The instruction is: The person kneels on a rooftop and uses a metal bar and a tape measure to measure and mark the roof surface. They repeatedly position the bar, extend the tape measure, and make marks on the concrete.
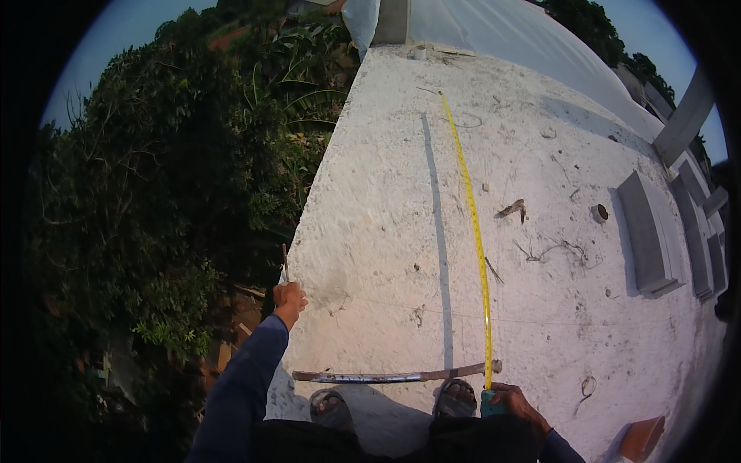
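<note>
In my right hand (515, 401) is the teal case of a tape measure (489, 404), low on the right beside my sandalled foot. Its yellow blade (472, 208) stretches far out over the pale concrete slab (378, 201), with a dark shadow line to its left. My left hand (289, 301) is closed at the slab's left edge, and a thin brown rod (285, 262) rises out of its fingers. Just ahead of my feet lies a long bar (394, 378) with brown ends and a shiny middle; the blade passes over its right end.
Left of the slab edge (318, 174) is a drop with dense trees (162, 177). Grey blocks (647, 231) stand at the right, near a short pipe stub (600, 213) and loose wire (552, 251). An orange-brown brick (642, 438) lies lower right. White sheeting (509, 46) borders the far side.
</note>
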